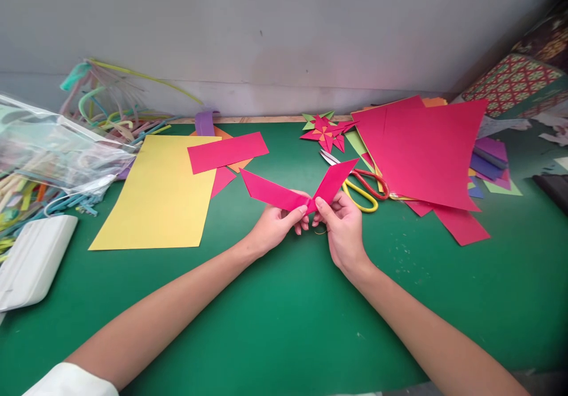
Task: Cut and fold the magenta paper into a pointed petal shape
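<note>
Above the green table [284, 301], near its middle, a pink paper strip [298, 192] bent into a shallow V, held up off the surface. Left hand [277, 223] closed on the strip's fold, thumb and fingertips pinching from the left. Right hand [341, 227] closed on the same fold from the right, thumb on top, almost touching the left. Just behind the strip's right wing, scissors [361, 186] with red and yellow handles, lying flat. Farther back, a folded pink-and-green paper star [326, 131]. To the right, a large pink sheet [426, 153] over a loose pile of coloured papers. To the left, a yellow sheet [162, 195], a pink rectangle [228, 151] resting partly on it. At the far left, a clear plastic bag [53, 147] over coloured pipe cleaners [110, 112], and a white case [33, 260] near the edge.
</note>
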### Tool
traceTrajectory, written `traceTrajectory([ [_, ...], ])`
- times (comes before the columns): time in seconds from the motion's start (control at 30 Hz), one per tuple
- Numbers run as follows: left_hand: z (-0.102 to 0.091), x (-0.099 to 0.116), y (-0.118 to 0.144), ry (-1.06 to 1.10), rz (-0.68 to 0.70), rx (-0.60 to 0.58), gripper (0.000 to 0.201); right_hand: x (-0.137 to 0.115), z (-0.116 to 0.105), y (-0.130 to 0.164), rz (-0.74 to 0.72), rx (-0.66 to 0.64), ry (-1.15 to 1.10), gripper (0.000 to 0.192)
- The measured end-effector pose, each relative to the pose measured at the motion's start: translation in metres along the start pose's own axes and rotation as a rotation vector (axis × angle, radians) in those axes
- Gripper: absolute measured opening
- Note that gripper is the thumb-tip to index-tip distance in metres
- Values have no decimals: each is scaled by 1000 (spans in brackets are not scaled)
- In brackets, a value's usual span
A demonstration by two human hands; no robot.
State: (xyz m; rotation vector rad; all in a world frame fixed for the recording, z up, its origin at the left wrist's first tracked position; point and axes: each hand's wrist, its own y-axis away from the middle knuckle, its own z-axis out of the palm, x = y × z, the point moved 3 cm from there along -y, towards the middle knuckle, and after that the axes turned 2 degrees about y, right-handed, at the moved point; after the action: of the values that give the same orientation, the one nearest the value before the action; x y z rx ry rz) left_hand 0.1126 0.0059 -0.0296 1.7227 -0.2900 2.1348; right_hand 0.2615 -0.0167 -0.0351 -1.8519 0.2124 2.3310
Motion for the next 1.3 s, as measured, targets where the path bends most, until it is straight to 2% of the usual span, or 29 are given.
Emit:
traceTrajectory([
  [0.67, 2, 2, 0, -11, 31, -36, 40, 2, 1, 1, -45, 30, 98, 32],
  [0.83, 4, 5, 0, -54, 44, -48, 33, 1, 2, 3, -55, 46, 85, 31],
  [1.3, 4, 4, 1, -94, 38, 10, 26, 4, 3, 3, -26, 45, 82, 35],
])
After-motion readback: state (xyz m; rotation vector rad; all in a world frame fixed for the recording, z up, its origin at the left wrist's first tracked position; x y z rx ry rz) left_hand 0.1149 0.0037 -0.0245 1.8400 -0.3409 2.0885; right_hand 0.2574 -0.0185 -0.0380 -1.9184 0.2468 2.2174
